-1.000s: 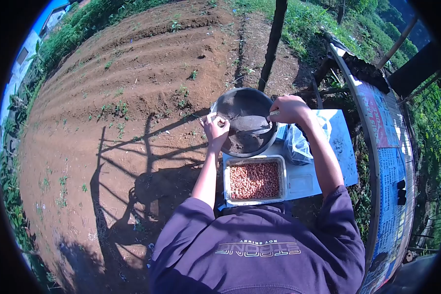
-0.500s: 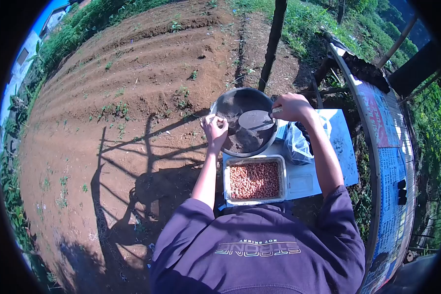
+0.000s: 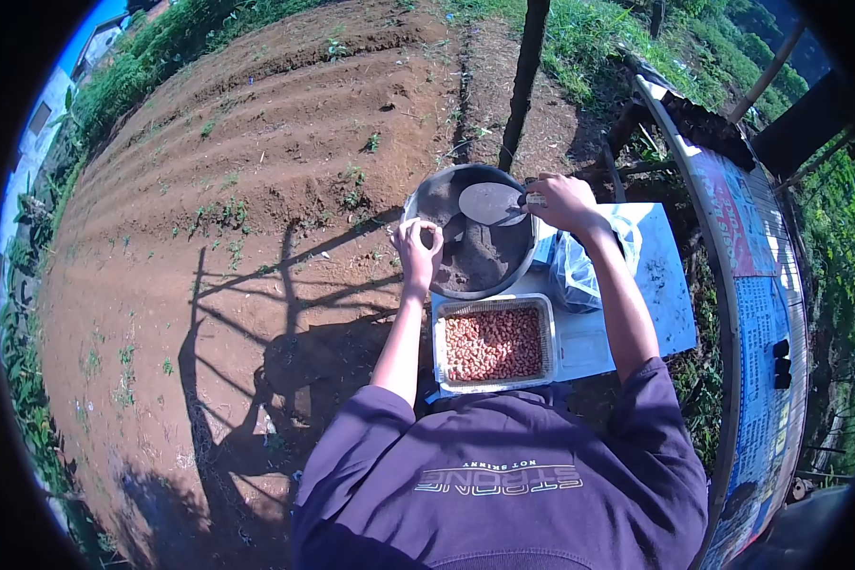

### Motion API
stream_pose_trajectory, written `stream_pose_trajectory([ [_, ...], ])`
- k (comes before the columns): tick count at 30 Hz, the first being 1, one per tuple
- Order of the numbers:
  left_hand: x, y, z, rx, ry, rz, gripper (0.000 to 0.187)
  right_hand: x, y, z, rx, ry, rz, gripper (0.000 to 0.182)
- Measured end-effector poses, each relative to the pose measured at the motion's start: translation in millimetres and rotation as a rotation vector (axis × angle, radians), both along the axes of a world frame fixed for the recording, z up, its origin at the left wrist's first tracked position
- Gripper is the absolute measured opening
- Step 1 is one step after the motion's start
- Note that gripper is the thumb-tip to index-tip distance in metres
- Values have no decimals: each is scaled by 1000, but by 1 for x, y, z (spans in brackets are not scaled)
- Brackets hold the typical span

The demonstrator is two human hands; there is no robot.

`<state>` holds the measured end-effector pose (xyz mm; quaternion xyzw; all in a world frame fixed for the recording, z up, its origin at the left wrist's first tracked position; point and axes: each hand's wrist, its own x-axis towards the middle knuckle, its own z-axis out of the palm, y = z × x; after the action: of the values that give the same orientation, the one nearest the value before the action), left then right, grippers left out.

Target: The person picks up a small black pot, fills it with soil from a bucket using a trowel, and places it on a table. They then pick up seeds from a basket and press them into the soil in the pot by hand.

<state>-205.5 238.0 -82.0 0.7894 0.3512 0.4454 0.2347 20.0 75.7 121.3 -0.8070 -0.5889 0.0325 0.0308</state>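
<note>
A dark round basin (image 3: 518, 273) with brown-grey soil (image 3: 475, 264) in it sits in front of me on a white table. My left hand (image 3: 417, 249) is closed on the basin's left rim, fingers curled over the edge. Above the basin's right side, my right hand (image 3: 562, 202) grips the handle of a trowel with a flat, rounded grey blade (image 3: 492, 204). That blade lies over the far part of the soil. Closer to my body stands a white plastic basket (image 3: 547, 351) filled with reddish-brown peanuts or beans (image 3: 492, 347).
Right of the basin, a clear plastic bag (image 3: 577, 275) rests on the pale tabletop (image 3: 660, 285), partly behind my right forearm. A wooden post (image 3: 525, 85) rises beyond the basin. A poster-covered bench (image 3: 750, 332) runs along the right, and ridged brown soil (image 3: 256, 142) spreads left.
The trowel's blade has moved away from me and up, showing more soil beneath. My right hand has shifted slightly the same way; the left stays on the rim.
</note>
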Motion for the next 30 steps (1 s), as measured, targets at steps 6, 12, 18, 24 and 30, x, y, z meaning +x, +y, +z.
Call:
stream_pose_trajectory([
  [6, -3, -2, 4, 35, 42, 13, 15, 3, 4, -40, 173, -71, 9, 33],
  [12, -9, -3, 7, 9, 60, -13, 15, -5, 11, -70, 196, -118, 1, 27],
  [18, -15, -3, 14, 27, 36, -23, 14, -7, 24, -95, 236, -90, -27, 31],
  [24, -25, -2, 19, 34, 29, -12, 15, -13, 38, -118, 170, -2, -32, 35],
  [30, -30, -2, 19, 3, 72, -36, 14, -16, 39, -142, 216, 251, -104, 34],
])
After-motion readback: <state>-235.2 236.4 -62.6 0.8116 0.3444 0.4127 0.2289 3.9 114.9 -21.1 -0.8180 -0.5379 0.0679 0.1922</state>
